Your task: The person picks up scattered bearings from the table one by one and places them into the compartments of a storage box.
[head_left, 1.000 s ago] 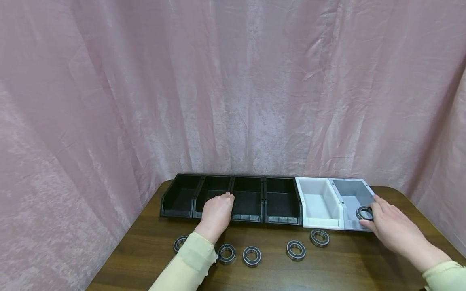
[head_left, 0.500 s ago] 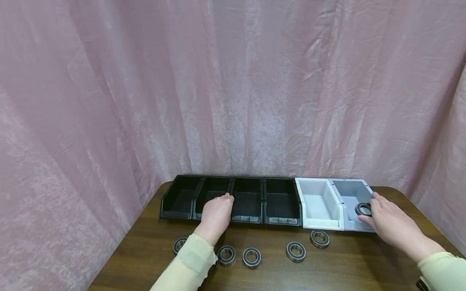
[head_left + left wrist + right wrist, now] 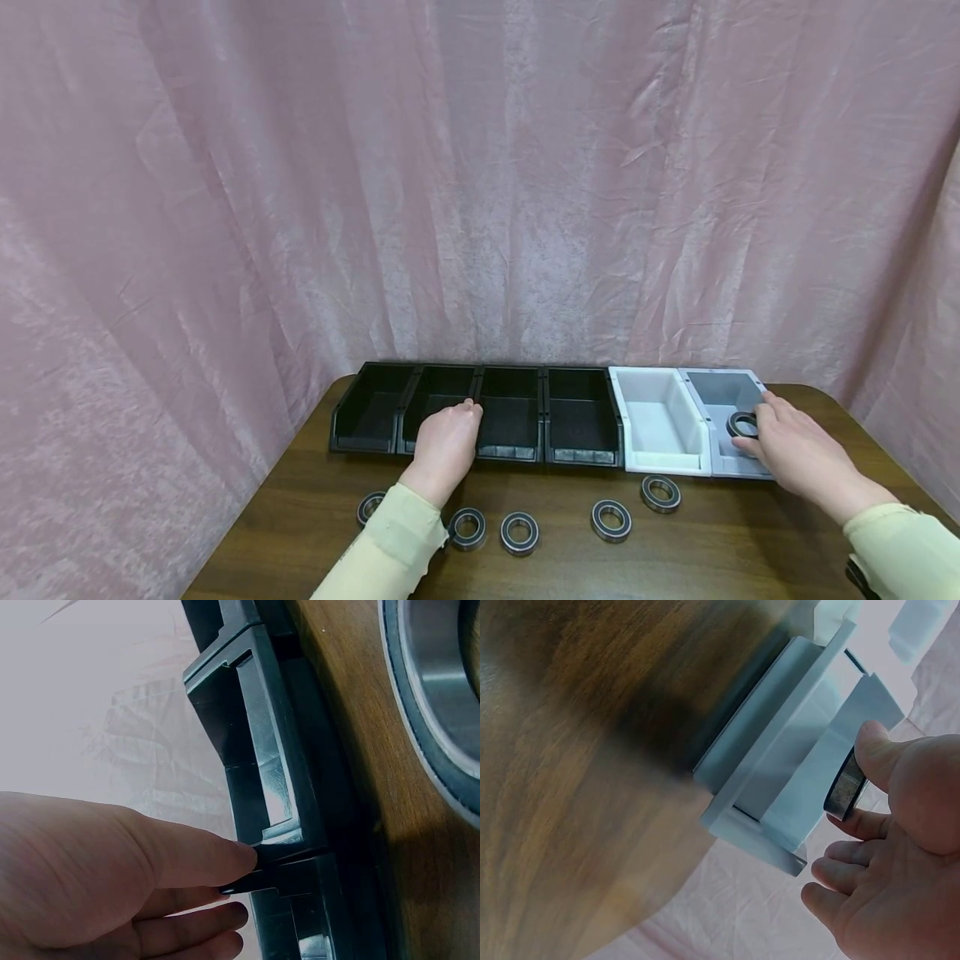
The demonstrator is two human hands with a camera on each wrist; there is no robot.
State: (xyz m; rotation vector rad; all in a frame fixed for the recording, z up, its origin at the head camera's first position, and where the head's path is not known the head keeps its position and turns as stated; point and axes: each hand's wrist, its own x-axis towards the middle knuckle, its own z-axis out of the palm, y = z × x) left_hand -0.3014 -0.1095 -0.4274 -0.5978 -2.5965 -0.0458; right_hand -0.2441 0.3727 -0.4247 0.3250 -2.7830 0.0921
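My right hand (image 3: 802,446) pinches a ball bearing (image 3: 741,425) between thumb and index finger at the grey bin (image 3: 705,383) on the row's right end. Seen from the right wrist, the bearing (image 3: 845,787) stands edge-on past the bin's near wall (image 3: 810,780), the other fingers loosely bent. My left hand (image 3: 446,440) grips the shared wall between two black bins in the left half of the row. In the left wrist view, thumb and fingers (image 3: 202,859) close on that black wall's edge (image 3: 259,881).
A white bin (image 3: 660,417) stands between the grey bin and the black bins (image 3: 581,417). Several bearings lie on the wooden table before the row, among them one bearing (image 3: 519,533) near the middle and one (image 3: 660,493) below the white bin. A pink curtain (image 3: 480,183) hangs behind.
My right hand has shifted slightly left and toward the back with the bearing, over the grey bin. My left hand stays on the black bins' wall.
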